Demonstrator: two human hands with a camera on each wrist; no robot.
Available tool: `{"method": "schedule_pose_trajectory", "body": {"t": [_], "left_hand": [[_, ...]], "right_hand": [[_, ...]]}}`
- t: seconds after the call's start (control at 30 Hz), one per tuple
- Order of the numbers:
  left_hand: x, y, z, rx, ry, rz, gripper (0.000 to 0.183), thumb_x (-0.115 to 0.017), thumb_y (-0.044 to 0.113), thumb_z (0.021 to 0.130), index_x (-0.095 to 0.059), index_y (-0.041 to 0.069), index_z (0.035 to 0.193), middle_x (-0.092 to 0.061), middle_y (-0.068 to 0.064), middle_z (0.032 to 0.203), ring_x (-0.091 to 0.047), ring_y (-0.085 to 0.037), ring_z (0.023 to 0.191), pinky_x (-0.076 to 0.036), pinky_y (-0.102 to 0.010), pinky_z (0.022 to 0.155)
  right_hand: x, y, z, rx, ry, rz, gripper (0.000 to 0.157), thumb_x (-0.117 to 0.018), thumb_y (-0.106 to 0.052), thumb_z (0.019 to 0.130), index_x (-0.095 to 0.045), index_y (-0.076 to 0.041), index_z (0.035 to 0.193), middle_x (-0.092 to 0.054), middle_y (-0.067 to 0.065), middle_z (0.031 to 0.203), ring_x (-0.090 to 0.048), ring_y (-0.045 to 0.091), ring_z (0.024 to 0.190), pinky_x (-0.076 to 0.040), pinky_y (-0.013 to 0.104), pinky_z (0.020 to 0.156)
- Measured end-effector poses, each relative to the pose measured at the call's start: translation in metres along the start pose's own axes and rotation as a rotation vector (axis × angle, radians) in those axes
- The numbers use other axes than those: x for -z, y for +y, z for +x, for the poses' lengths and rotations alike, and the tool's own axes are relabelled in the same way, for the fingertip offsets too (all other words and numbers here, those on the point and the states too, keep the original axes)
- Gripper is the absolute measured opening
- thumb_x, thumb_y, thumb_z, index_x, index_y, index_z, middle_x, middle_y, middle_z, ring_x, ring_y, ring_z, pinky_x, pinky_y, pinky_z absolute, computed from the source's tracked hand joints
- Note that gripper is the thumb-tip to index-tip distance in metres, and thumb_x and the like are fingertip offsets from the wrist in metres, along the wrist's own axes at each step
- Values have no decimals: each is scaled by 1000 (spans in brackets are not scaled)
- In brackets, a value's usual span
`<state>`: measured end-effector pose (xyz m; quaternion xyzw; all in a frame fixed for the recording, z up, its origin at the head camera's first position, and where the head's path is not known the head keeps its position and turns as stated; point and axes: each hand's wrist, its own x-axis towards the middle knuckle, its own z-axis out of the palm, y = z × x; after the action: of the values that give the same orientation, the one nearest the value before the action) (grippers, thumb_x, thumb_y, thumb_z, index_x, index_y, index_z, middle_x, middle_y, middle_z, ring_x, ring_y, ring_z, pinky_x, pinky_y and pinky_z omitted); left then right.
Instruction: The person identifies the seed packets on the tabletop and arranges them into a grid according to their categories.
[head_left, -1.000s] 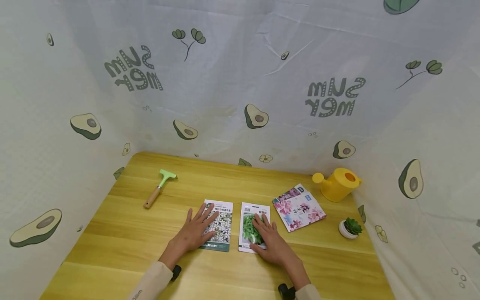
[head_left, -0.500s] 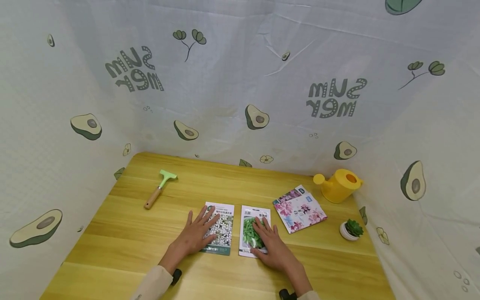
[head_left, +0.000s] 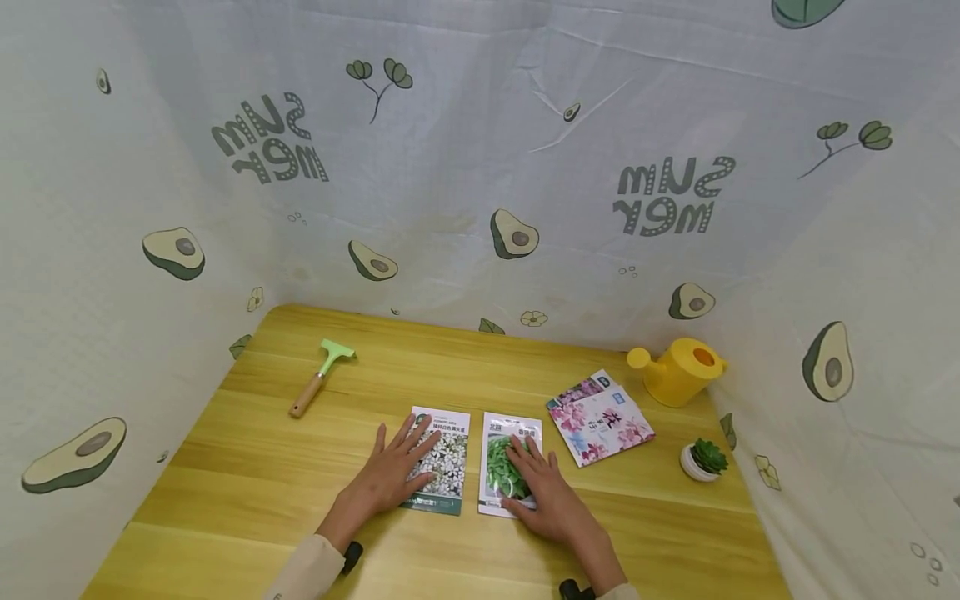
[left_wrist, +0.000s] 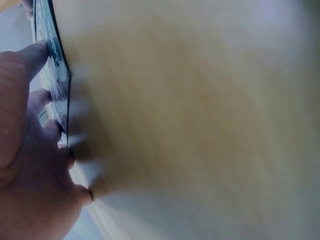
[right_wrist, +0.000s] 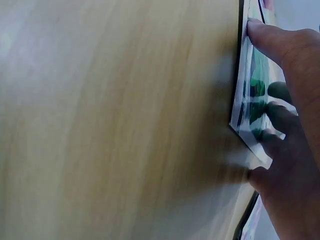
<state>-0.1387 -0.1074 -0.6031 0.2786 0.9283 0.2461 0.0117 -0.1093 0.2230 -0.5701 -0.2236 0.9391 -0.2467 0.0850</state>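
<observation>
Two seed packets lie side by side, face up on the wooden table. On the left one, the white-flower seed packet (head_left: 447, 463), my left hand (head_left: 386, 477) rests with spread fingers over its left part. My right hand (head_left: 551, 498) lies on the green-leaf seed packet (head_left: 503, 467), fingers spread and covering its lower right. In the left wrist view the fingertips touch the white-flower packet and the table beside it. The right wrist view has the thumb (right_wrist: 270, 40) on the green-leaf packet's near edge and the little finger on the table.
Right of the hands, a pink-flower packet (head_left: 602, 423) overlaps a purple-flower packet (head_left: 581, 390). A yellow watering can (head_left: 678, 372) and a small potted succulent (head_left: 703, 459) stand at the right edge. Far left lies a green-headed hand tool (head_left: 322, 377) with a wooden handle. A printed curtain (head_left: 450, 167) surrounds the table.
Both packets have slid a little toward the person under the hands, the camera view shifting slightly as well. The spread hands keep nearly the same pose.
</observation>
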Motion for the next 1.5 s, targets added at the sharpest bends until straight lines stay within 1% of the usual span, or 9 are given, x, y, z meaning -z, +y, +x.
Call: {"method": "schedule_pose_trajectory", "body": {"t": [0.2,0.37,0.43,0.6,0.67,0.83,0.97,1.3,1.5], "left_hand": [[3,1,-1,-18,9,-37,69,-68,37,106,-45,11,166,-30,-17,176,-21,-47,162,-11,-84,120],[3,1,-2,-6,-5,-40,70,-67,39,106,-44,13,167,-27,-15,177,-19,-44,164,-10,-83,121],[2,1,-2,2,-6,-29,70,-67,40,107,-43,15,167,-26,-12,178,-18,-42,164,-10,-82,121],[1,1,-1,3,-2,-22,69,-66,41,107,-43,15,167,-26,-11,178,-17,-41,165,-11,-82,121],[4,4,1,14,-22,-20,69,-65,40,108,-43,14,167,-25,-13,178,-16,-41,165,-10,-82,122],[18,16,3,45,-78,0,66,-67,34,108,-45,10,166,-27,-16,177,-18,-45,164,-11,-81,122],[21,19,2,53,-81,5,65,-68,33,108,-46,9,165,-29,-17,176,-20,-46,163,-12,-81,122],[15,14,-2,-13,-4,-72,66,-70,32,106,-49,6,162,-34,-23,173,-25,-51,160,-11,-86,117],[12,13,-3,-5,-9,-80,67,-69,35,107,-46,7,164,-31,-20,175,-21,-49,162,-9,-85,119]], "right_hand": [[1,2,0,9,56,-37,79,-74,-42,103,-43,-5,165,-30,16,176,-24,43,162,-22,74,124],[4,10,3,6,102,-86,81,-78,-38,101,-42,-5,166,-29,16,176,-26,41,162,-26,69,125],[6,14,5,1,106,-96,81,-77,-37,101,-41,-4,166,-29,16,176,-25,41,163,-26,67,126],[10,21,10,-33,59,-99,76,-67,-38,108,-36,-4,168,-24,15,178,-18,39,165,-21,64,129],[10,23,11,-42,43,-100,74,-64,-37,110,-35,-4,169,-22,15,178,-16,39,165,-19,64,129],[8,26,11,-12,58,-128,71,-64,-35,110,-37,-1,167,-24,19,177,-19,43,164,-19,67,128],[8,26,10,0,66,-138,73,-67,-33,108,-38,-2,167,-26,19,177,-20,44,163,-20,68,128],[3,22,5,33,116,-140,72,-72,-29,105,-44,2,163,-31,21,174,-27,47,160,-22,72,125],[0,20,2,20,102,-137,72,-72,-31,105,-43,0,164,-31,20,174,-26,46,161,-21,73,125]]}}
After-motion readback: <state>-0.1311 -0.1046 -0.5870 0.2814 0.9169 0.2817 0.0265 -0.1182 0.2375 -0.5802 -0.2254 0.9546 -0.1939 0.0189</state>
